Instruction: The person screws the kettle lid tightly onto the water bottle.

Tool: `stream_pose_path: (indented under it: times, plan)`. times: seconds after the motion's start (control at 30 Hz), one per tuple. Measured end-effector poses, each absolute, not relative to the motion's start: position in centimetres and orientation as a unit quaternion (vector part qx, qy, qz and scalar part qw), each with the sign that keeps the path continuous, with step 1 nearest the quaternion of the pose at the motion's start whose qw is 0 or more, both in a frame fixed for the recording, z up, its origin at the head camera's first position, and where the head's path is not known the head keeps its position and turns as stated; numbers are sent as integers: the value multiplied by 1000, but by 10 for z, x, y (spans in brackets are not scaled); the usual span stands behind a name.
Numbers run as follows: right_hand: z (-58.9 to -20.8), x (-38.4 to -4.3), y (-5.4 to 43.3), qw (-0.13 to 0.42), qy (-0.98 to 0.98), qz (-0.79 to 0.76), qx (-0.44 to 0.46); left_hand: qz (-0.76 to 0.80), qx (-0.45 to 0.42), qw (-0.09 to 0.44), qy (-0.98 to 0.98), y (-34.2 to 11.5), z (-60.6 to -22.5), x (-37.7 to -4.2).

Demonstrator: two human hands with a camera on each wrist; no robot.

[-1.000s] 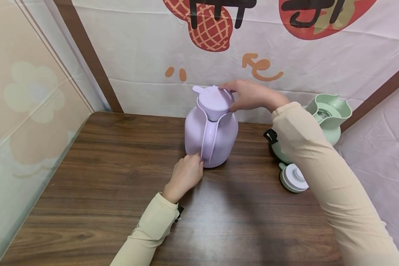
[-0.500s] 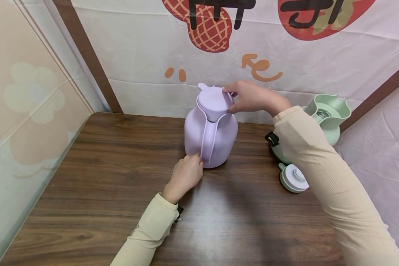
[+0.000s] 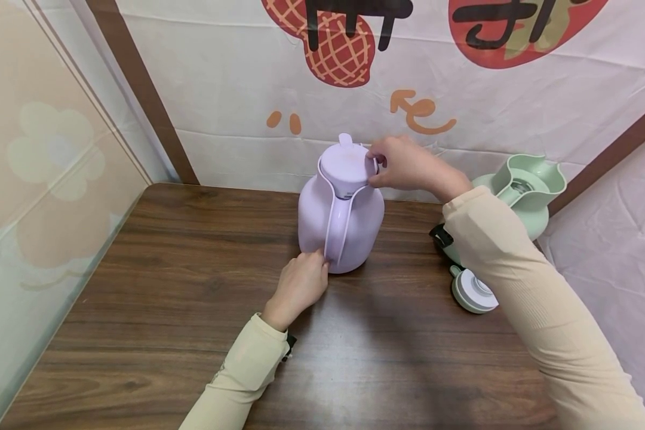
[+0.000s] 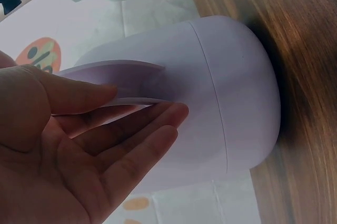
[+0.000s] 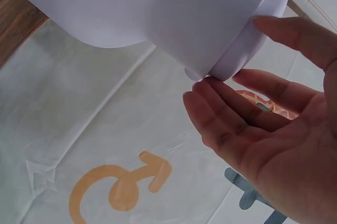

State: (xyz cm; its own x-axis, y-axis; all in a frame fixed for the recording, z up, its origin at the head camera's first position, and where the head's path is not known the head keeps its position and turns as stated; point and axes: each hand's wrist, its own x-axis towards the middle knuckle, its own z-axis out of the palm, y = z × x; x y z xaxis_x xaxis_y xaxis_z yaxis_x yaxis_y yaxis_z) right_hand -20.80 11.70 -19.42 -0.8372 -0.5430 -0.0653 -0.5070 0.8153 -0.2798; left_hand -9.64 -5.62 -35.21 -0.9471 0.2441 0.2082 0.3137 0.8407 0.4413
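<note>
A lilac thermos jug [image 3: 314,221] stands upright on the table, its handle [image 3: 337,230] facing me. My left hand [image 3: 300,283] grips the lower part of that handle; the left wrist view has the thumb on one side and the fingers [image 4: 139,153] curled round the other. On the jug's mouth sits a round lilac lid [image 3: 346,162], its small tab [image 3: 345,140] pointing to the back wall. Thumb and fingers of my right hand [image 3: 408,167] pinch the lid's right side. A grey band shows under the lid's front edge.
At the right, a green jug [image 3: 532,206] without a lid stands partly behind my right sleeve. A green and white lid [image 3: 474,292] lies beside it, partly covered by the sleeve. A printed cloth wall [image 3: 226,155] closes off the brown table [image 3: 183,286] at the back.
The lid has turned clockwise, its tab swinging from the left round to the back, and more of the band below shows. My right hand shifted slightly right and down. My left hand stayed put.
</note>
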Motion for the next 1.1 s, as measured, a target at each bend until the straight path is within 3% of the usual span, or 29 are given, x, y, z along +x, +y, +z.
stream_pose_path:
  times: [0.27, 0.9, 1.1]
  plan:
    - [-195, -204, 118, 57, 954, -138, -259, -244, -143, 71, -957, -56, -352, -96]
    - [-195, -220, 120, 137, 942, -169, -254, -239, -135, 67, -959, -55, -353, -97]
    - [-195, -221, 120, 138, 940, -171, -261, -237, -135, 71, -959, -55, -353, -97]
